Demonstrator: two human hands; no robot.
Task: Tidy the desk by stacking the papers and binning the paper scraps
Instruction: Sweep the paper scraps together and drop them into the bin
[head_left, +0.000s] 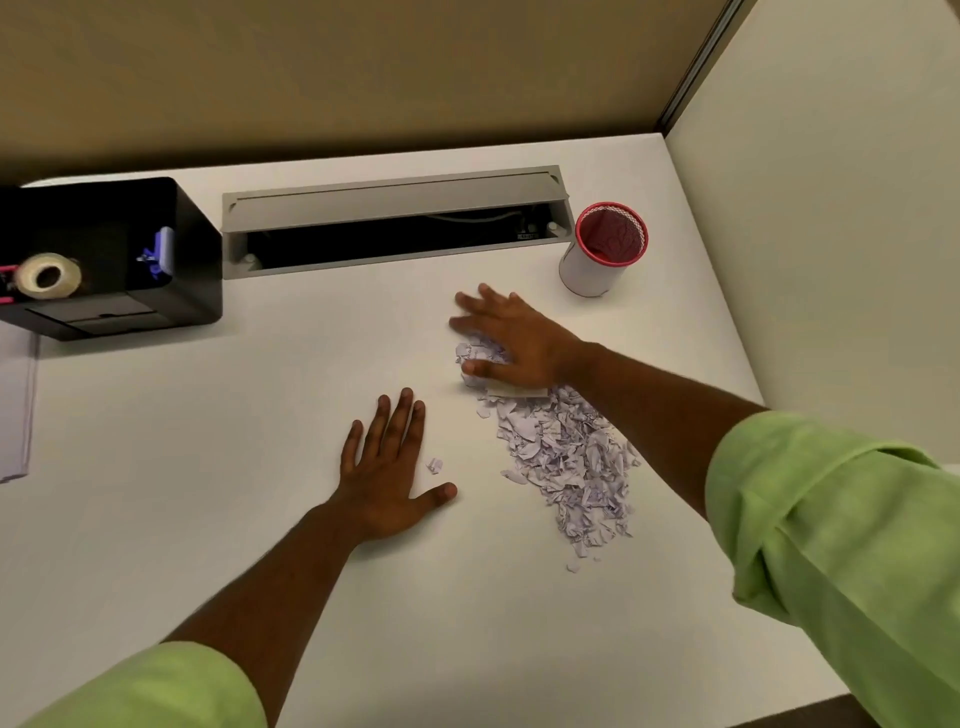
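Right hand (511, 338): fingers spreading flat, pressing the far end of the scrap pile (566, 457), gripping nothing.
Pile axis: trailing back from those fingers toward the person.
Left hand (387, 467): lying flat and empty, one stray scrap (434, 465) just beside its index finger.
Bin cup (605, 249): sitting beyond the right fingers, nearer that hand.

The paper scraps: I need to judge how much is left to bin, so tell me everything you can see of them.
The paper scraps are small torn, crumpled bits of white paper with faint purplish marks, heaped in a long loose pile on the white desk. The right hand lies flat over the pile's far end. One stray scrap sits apart beside the left hand, which rests flat.
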